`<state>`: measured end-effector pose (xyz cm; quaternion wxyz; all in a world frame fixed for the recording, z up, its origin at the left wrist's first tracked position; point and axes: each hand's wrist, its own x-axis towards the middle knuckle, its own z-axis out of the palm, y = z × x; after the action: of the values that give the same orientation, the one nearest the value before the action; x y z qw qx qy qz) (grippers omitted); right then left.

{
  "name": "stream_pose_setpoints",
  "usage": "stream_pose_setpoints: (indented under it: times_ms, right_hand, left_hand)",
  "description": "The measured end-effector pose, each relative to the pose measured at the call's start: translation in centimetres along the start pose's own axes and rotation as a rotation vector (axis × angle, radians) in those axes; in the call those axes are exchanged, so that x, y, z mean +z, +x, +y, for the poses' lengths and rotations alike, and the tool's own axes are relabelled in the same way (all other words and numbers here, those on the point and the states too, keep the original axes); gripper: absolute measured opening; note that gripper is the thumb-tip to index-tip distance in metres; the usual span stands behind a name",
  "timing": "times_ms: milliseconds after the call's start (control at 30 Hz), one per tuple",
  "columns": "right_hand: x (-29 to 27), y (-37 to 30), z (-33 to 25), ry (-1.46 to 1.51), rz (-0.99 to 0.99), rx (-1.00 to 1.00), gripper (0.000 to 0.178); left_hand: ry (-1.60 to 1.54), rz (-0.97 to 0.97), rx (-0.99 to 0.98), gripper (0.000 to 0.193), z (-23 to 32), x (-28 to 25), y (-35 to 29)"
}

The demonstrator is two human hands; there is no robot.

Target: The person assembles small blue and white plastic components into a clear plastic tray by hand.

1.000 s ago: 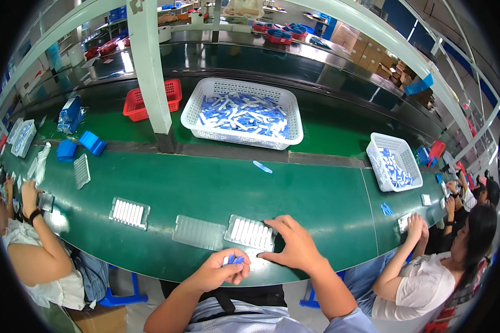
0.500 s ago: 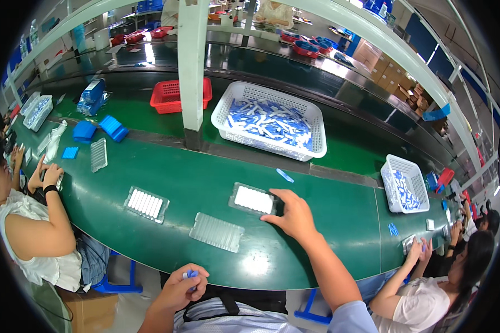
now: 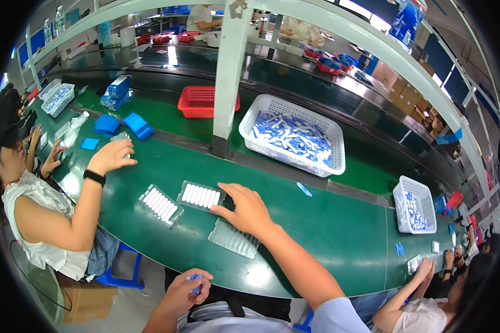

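Note:
My right hand (image 3: 243, 206) grips the right end of a clear plastic tray (image 3: 200, 195) filled with a row of white sticks, thumb on the near side and fingers on the far side. Left of it, close beside, lies a similar clear tray (image 3: 161, 205) with white sticks. An unfilled ribbed clear tray (image 3: 233, 238) sits on the green table just below my right hand. My left hand (image 3: 188, 289) is held low at the table's near edge, its fingers closed round small blue-and-white plastic pieces (image 3: 194, 283); how many cannot be told.
A white basket (image 3: 249, 139) of blue-and-white pieces stands beyond a white post (image 3: 229, 77). One blue piece (image 3: 304, 188) lies on the table (image 3: 328, 233). Left, a co-worker's hand (image 3: 112, 158) reaches over the table near blue trays (image 3: 138, 126). Another basket (image 3: 399, 208) and co-worker are right.
My right hand has slid the filled tray leftward, up beside the other filled one. The co-worker on the left has reached out onto a clear tray. My view has shifted left.

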<state>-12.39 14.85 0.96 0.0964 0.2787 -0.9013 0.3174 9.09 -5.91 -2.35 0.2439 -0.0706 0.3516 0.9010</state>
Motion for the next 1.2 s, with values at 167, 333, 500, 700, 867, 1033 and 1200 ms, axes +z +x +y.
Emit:
stream_pose_setpoints:
  times_ms: [167,333,500,700,867,1033,1200]
  right_hand:
    - [-3.7,-5.6,-4.6,-0.134,-0.123,0.04,0.064]
    - [-4.7,-11.9,-1.8,-0.131,-0.193,-0.064,0.061]
    - [-9.0,-14.3,-0.9,-0.134,-0.295,-0.024,0.058]
    - [-10.3,-14.7,-2.6,-0.032,-0.109,-0.032,0.041]
    - [-9.6,-12.7,-5.2,0.287,-0.011,0.053,0.023]
    - [-8.5,-12.9,-4.4,0.643,0.237,0.157,0.016]
    - [-9.3,-13.2,-2.1,1.126,0.405,0.421,0.007]
  left_hand:
    - [0.012,0.095,0.075,0.037,1.0,-0.2,-1.2]
    - [0.093,0.153,-0.012,0.043,2.4,1.9,0.3]
    - [0.149,0.171,-0.044,0.047,2.6,4.4,2.7]
    - [0.003,-0.082,-0.117,0.054,2.1,6.5,4.4]
    - [0.153,-0.118,-0.191,0.045,1.1,8.0,4.8]
    - [0.203,-0.112,-0.191,0.043,1.5,8.2,4.5]
    - [0.16,0.069,-0.03,0.042,1.2,5.7,4.2]
